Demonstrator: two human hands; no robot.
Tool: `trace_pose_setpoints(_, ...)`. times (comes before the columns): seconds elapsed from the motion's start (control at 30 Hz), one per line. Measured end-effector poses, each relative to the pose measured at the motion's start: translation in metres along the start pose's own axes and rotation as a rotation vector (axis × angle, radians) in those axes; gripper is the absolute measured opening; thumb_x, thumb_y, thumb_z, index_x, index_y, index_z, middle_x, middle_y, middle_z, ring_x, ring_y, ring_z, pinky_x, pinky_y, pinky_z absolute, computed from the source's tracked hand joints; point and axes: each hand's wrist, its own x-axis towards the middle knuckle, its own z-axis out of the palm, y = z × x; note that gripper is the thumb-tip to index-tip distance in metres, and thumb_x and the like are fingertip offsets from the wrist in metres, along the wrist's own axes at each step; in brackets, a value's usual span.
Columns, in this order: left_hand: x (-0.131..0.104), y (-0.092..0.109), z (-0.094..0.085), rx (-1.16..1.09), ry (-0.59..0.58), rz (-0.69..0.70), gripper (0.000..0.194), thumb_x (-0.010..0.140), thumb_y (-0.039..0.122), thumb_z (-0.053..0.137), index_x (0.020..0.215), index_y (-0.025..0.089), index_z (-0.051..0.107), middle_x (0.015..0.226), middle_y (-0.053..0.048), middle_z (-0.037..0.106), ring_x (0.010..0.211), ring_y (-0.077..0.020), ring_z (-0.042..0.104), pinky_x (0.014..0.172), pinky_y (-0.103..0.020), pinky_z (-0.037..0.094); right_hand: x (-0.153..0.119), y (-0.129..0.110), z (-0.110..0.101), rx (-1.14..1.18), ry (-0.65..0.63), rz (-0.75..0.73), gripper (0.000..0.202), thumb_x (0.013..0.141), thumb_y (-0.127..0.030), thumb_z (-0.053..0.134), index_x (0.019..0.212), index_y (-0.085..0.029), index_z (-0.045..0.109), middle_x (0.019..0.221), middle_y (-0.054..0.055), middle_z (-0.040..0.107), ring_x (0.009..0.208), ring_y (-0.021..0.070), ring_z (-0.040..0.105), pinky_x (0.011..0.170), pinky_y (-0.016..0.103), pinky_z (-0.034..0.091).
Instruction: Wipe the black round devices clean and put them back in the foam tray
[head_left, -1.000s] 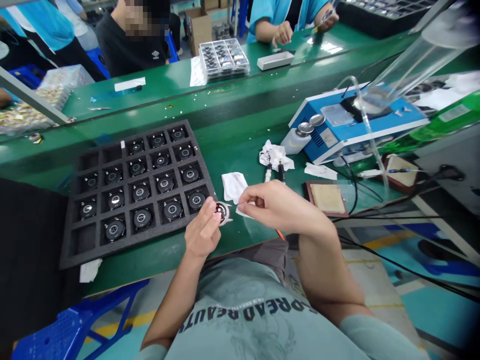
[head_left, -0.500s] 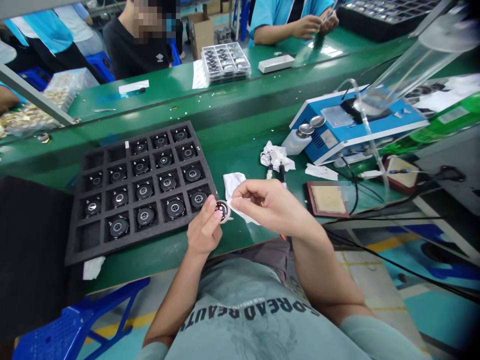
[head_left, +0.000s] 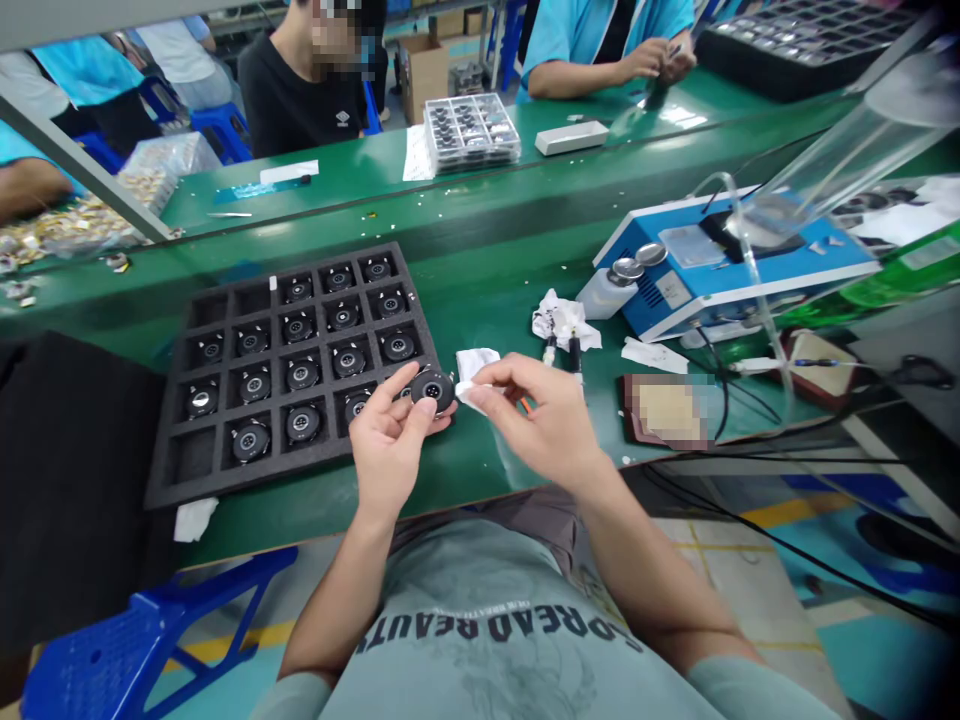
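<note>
A round, strapless watch (head_left: 432, 390) is held above the front right corner of the foam tray (head_left: 187, 493). It is grasped in the left hand (head_left: 390, 445), with the thumb laid over its near edge and fingers curled behind and beneath it. To the right of the tray, a white cloth (head_left: 474, 388) is pinched between the thumb and fingers of the right hand (head_left: 547, 410), its tip just beside the watch's rim; whether the two touch cannot be told. For cloth work this close to the rim, the watch is probably best gripped by its sides, so that the back is left free of prints, and the cloth is best pressed lightly, with a clean fold used. The watch's back is turned up: dark and smooth, with small pale dots in the middle. More watches (head_left: 303, 373) of similar look are seated in the tray's compartments. Farther right of the tray, crumpled paper (head_left: 566, 318) is seen on the green table (head_left: 420, 480), and beyond that paper a small bottle (head_left: 606, 295) is set beside a blue machine (head_left: 739, 268).
</note>
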Motion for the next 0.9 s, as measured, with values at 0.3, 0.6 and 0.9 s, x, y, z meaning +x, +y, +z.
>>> trace_pose_setpoints(0.3, 0.008, 0.017, -0.016, -0.242, -0.048, -0.258, 0.051, 0.07, 0.034, 0.094, 0.114, 0.015, 0.077, 0.093, -0.008, 0.084, 0.076, -0.0236, 0.083, 0.065, -0.024, 0.068, 0.037, 0.033, 0.026, -0.095, 0.258, -0.046, 0.019, 0.098, -0.037, 0.066, 0.089, -0.021, 0.07, 0.084, 0.002, 0.07, 0.07, 0.0145, 0.058, 0.067, 0.03, 0.047)
trace_pose_setpoints(0.6, 0.009, 0.01, -0.012, -0.262, -0.148, -0.163, 0.051, 0.077, 0.029, 0.091, 0.12, 0.018, 0.066, 0.104, -0.008, 0.083, 0.091, -0.0235, 0.082, 0.081, -0.032, 0.069, 0.012, 0.011, 0.008, 0.169, 0.097, 0.121, 0.022, 0.092, -0.044, 0.074, 0.092, -0.023, 0.072, 0.079, 0.0, 0.069, 0.065, 0.0135, 0.059, 0.058, 0.028, 0.048)
trace_pose_setpoints(0.9, 0.015, 0.011, -0.026, -0.179, -0.386, -0.159, 0.063, 0.082, 0.027, 0.087, 0.141, 0.023, 0.065, 0.113, -0.01, 0.081, 0.107, -0.0264, 0.079, 0.089, -0.039, 0.069, 0.02, 0.002, 0.009, 0.038, -0.104, 0.012, 0.014, 0.092, -0.035, 0.073, 0.086, -0.023, 0.074, 0.084, 0.002, 0.071, 0.076, 0.0164, 0.063, 0.067, 0.031, 0.051)
